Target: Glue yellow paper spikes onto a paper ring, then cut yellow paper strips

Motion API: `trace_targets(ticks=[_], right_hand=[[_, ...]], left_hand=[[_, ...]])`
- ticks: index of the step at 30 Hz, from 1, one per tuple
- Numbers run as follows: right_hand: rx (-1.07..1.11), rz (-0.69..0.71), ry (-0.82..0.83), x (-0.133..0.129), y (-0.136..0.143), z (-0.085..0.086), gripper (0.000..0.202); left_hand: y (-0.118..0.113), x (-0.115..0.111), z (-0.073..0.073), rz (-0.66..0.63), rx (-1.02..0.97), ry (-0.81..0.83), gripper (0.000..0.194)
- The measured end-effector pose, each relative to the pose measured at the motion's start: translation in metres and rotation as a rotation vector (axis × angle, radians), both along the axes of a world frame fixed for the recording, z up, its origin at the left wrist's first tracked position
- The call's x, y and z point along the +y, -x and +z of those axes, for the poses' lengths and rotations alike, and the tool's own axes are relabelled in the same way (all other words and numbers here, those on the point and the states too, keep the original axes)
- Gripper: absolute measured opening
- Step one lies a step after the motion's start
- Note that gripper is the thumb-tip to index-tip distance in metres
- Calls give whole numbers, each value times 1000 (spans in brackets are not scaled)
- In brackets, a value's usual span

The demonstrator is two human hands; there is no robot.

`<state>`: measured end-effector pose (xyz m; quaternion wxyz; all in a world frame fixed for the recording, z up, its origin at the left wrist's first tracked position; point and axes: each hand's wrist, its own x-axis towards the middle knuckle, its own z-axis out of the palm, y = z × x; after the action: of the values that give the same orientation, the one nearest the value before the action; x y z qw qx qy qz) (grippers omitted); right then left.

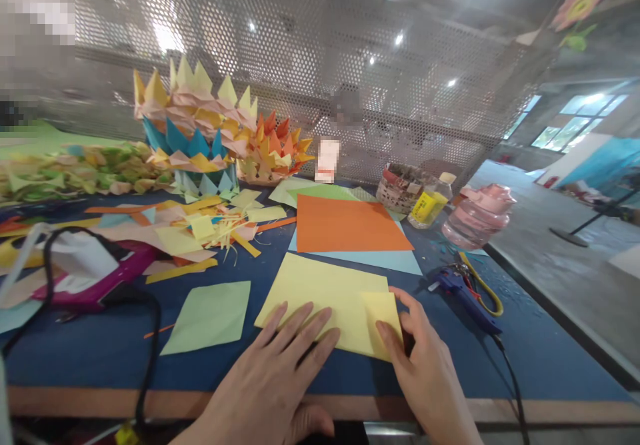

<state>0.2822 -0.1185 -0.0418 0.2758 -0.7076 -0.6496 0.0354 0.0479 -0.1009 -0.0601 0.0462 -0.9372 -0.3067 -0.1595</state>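
Note:
A sheet of yellow paper (320,292) lies in front of me on the blue tabletop. My left hand (285,365) rests flat on its near left part, fingers spread. At the sheet's right end, my right hand (425,352) pinches a folded-over flap (383,315) between thumb and fingers. Just left of the sheet lies a square of pale green paper (213,318). Beyond it, an orange sheet (350,225) is stacked on a light blue sheet (370,260).
At right lie a blue glue gun (465,295), scissors with a yellow handle (483,285), a glue bottle (430,202) and a pink water bottle (477,215). Paper scraps (200,228), a magenta tool (110,272) with a black cord, and paper crowns (195,118) occupy the left.

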Motion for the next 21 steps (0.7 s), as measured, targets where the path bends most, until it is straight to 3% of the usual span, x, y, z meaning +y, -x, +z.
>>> trace_targets(ticks=[4,14,21], right_hand=[[6,18,15,-1,-2,1,42],[-196,57,-148,-3,-1,-9,43],[-195,51,-136,-14,-12,-12,52]], left_hand=[[0,1,0,-3,-16,7,69],[0,2,-1,-6,-16,-17,69],[1,4,-3,-19,-3,-12,70]])
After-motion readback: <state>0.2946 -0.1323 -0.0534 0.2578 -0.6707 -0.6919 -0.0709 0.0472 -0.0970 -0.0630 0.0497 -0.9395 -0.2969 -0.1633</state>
